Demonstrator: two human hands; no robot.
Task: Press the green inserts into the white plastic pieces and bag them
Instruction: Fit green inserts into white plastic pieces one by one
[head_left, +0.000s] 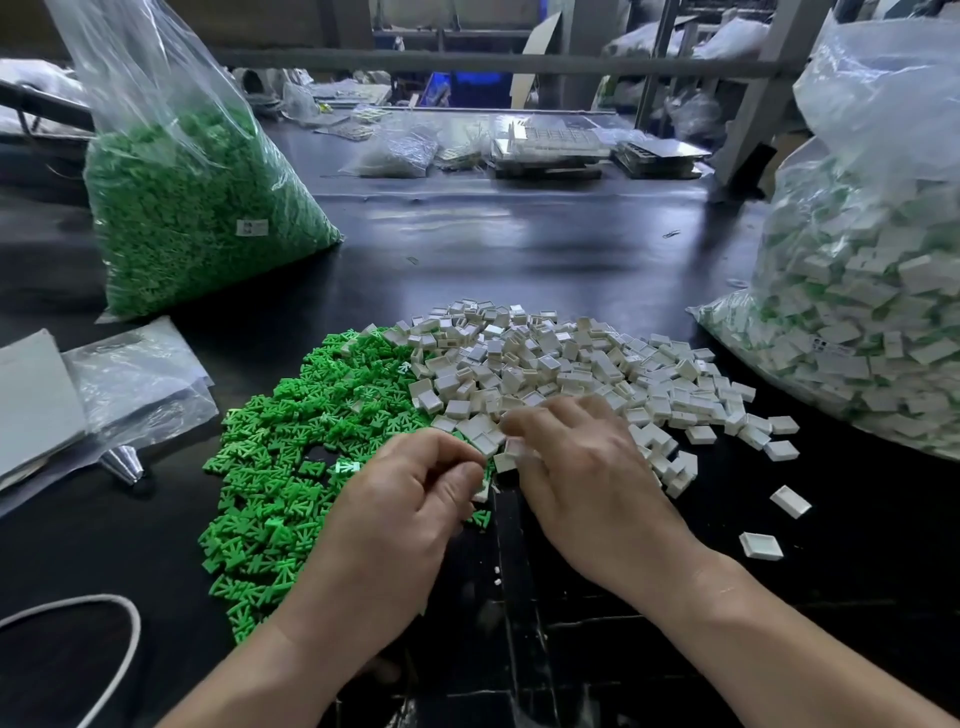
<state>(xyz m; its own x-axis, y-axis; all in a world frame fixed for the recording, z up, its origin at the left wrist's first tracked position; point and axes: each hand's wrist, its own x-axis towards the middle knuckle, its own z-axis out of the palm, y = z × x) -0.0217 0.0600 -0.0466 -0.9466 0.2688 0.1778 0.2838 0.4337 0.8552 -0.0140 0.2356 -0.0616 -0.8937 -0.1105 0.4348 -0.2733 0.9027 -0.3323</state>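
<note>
A heap of green inserts (275, 467) lies on the black table at the left, touching a heap of white plastic pieces (561, 369) at the right. My left hand (410, 514) hovers over the seam between the heaps with its fingers curled, pinching something small that I cannot make out. My right hand (576, 467) is beside it, fingers curled round a white piece (511, 453) at the near edge of the white heap. The two hands nearly touch.
A large clear bag of green inserts (197, 208) stands at the back left. A big bag of assembled white-and-green pieces (862, 312) fills the right. Flat empty bags (135, 384) lie at the left, a white cable (104, 618) at the near left. Stray white pieces (761, 545) lie at the right.
</note>
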